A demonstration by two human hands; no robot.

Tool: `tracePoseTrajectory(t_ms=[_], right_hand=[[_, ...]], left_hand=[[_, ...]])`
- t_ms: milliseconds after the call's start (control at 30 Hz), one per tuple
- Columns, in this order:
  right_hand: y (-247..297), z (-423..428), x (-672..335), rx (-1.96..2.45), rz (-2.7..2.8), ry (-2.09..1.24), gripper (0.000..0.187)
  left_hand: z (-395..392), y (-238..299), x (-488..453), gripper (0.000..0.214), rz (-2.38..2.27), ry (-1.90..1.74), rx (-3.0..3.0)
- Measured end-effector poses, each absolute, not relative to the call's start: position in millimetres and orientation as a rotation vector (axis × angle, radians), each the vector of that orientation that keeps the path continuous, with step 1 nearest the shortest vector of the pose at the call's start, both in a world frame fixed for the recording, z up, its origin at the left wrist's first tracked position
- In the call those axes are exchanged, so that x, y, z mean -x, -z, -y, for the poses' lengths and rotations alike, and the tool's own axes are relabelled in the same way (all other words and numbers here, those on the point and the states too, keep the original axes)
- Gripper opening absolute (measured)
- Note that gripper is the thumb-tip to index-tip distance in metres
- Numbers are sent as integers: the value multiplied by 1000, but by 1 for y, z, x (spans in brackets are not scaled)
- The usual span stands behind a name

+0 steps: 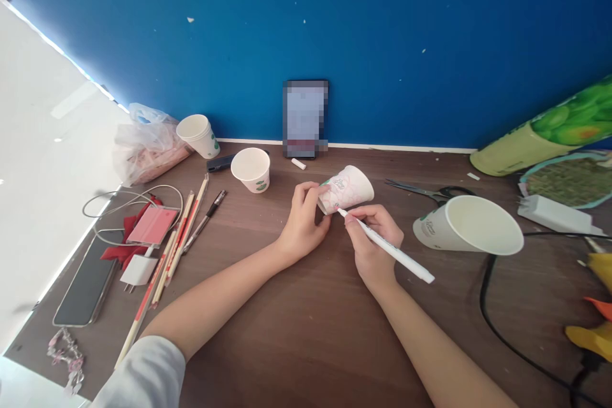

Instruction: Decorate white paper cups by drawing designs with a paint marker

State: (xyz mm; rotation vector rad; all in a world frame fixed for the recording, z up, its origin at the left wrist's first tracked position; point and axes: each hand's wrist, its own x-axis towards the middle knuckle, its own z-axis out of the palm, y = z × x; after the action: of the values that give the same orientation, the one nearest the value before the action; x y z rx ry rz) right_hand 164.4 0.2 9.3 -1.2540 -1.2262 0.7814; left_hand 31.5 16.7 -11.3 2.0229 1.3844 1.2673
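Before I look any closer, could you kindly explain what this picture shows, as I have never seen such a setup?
Of course. There is no robot here, only a person's two bare hands. The one picture comes from a camera worn on the head, looking forward and down, so the left hand appears on the left.

That hand holds a tipped paper cup. The right hand holds a white pen, its tip at the cup; whether it touches is hard to tell.

On the brown table, to the left, lie a black pen, some sticks, a dark phone and a charger. To the right are scissors and a large cup. Behind stands a blue wall.
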Motion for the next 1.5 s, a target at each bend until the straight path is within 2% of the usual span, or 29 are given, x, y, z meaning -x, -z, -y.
tracePoseTrajectory(t_ms=[533, 767, 1500], right_hand=[[-11, 1, -165, 1258, 1211, -764, 6], [-12, 1, -163, 1238, 1198, -760, 6], [-12, 0, -162, 1254, 1239, -789, 9]], left_hand=[[-14, 6, -33, 59, -1419, -1256, -1991], [-14, 5, -33, 43, -1429, -1290, -1990], [-17, 10, -31, 44, -1356, -1339, -2057]])
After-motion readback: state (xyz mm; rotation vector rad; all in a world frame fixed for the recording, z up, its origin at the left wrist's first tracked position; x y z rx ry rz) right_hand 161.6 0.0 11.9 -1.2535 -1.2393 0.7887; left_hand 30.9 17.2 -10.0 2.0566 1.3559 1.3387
